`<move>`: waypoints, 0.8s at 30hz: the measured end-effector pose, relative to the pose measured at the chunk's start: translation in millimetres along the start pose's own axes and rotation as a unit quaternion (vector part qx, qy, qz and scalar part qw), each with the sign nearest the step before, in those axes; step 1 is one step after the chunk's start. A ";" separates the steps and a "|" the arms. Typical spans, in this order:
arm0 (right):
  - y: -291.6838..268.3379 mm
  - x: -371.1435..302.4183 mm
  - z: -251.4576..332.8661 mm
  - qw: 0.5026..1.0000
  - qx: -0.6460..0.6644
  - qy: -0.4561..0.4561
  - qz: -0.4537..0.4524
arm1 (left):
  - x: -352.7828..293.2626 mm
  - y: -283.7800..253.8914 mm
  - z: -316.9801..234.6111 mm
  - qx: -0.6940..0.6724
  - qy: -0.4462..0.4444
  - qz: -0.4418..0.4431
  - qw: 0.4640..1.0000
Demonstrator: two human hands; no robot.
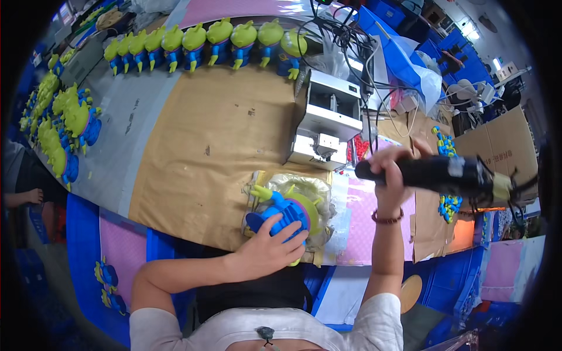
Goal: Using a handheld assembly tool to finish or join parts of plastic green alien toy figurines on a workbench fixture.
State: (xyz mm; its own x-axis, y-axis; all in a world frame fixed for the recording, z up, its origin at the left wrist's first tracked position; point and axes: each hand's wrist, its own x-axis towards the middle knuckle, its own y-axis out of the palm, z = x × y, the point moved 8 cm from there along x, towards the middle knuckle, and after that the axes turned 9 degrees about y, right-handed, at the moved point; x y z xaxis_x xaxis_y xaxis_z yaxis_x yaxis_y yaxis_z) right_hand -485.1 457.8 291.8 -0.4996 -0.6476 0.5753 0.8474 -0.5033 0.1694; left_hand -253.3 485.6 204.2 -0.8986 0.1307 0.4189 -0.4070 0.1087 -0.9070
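My left hand [266, 248] is closed over the blue body of a green-headed toy figure [285, 212]. The figure lies on its side on a pad covered in crumpled clear plastic [319, 187], its head toward the right. Raised to the right of it, my right hand [393, 169] grips a black cylindrical tool [448, 171] by its narrower part. The tool's thick end points right, where a yellowish wrap and dark cords show. Its exact kind I cannot make out, and the tool is apart from the figure.
Several similar figures [219, 36] stand in a row along the back, with more crowded at the left [75, 117]. A white machine [328, 117] with tangled cables [351, 35] sits behind the pad. Small blue-green parts [448, 207] and a cardboard box [500, 146] are at right.
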 end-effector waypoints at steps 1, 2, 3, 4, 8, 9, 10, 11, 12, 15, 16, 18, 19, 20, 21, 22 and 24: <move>6.4 8.0 -8.6 1.000 -0.019 0.022 0.007 | -6.9 5.1 0.2 -0.008 0.035 0.027 0.999; 14.7 16.0 -16.8 0.998 -0.033 0.044 0.015 | -12.7 3.6 4.7 -0.012 0.063 0.019 0.998; 24.4 23.3 -22.1 0.998 -0.035 0.046 0.035 | -17.4 3.0 11.1 -0.016 0.092 0.011 0.996; 21.9 28.7 -40.4 0.996 0.012 0.071 0.049 | -22.2 4.1 16.8 -0.021 0.114 0.007 0.993; 28.9 47.6 -72.6 0.989 0.011 0.143 0.031 | -31.8 0.1 37.5 -0.023 0.180 0.013 0.983; 31.7 50.4 -78.6 0.987 0.014 0.157 0.030 | -33.0 -1.7 41.5 -0.021 0.187 0.024 0.982; 33.8 54.6 -81.4 0.989 0.011 0.146 0.038 | -33.6 -3.2 45.5 -0.020 0.194 0.034 0.980; 33.2 56.7 -86.1 0.986 0.005 0.163 0.030 | -32.7 -4.8 48.2 -0.028 0.193 0.053 0.979; 33.3 58.1 -89.7 0.983 0.000 0.180 0.023 | -31.4 -4.4 50.9 -0.036 0.193 0.073 0.978; 33.5 62.8 -100.6 0.976 -0.025 0.218 0.012 | -27.9 -5.9 53.6 0.041 0.241 0.058 0.968; 33.8 63.6 -101.7 0.973 -0.021 0.228 0.012 | -26.3 -8.0 56.6 0.060 0.254 0.050 0.964; 30.8 56.9 -94.7 0.971 -0.014 0.240 0.020 | -20.2 -15.4 57.3 0.055 0.280 0.003 0.958; 30.6 51.2 -92.6 0.969 -0.008 0.247 0.027 | -22.3 -13.1 56.5 0.039 0.273 -0.008 0.961; 30.3 45.9 -88.7 0.966 -0.002 0.255 0.033 | -24.1 -12.4 54.5 0.023 0.265 -0.020 0.964; 26.7 42.4 -79.0 0.967 0.015 0.251 0.030 | -21.3 -11.3 48.7 0.003 0.233 -0.039 0.972; 22.1 40.3 -65.8 0.969 -0.023 0.245 0.037 | -16.7 -12.3 42.0 -0.020 0.202 -0.059 0.977; 17.1 33.0 -43.1 0.971 -0.020 0.235 0.027 | -9.2 0.5 24.5 0.000 0.129 -0.055 0.990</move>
State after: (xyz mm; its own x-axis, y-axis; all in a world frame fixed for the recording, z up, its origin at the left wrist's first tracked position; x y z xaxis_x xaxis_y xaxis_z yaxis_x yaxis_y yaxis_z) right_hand -494.9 403.2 279.2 -0.4903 -0.8581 0.1525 0.8712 -0.4779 0.1122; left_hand -249.3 460.3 198.8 -0.7765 0.3654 0.5133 -0.5007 0.1367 -0.8547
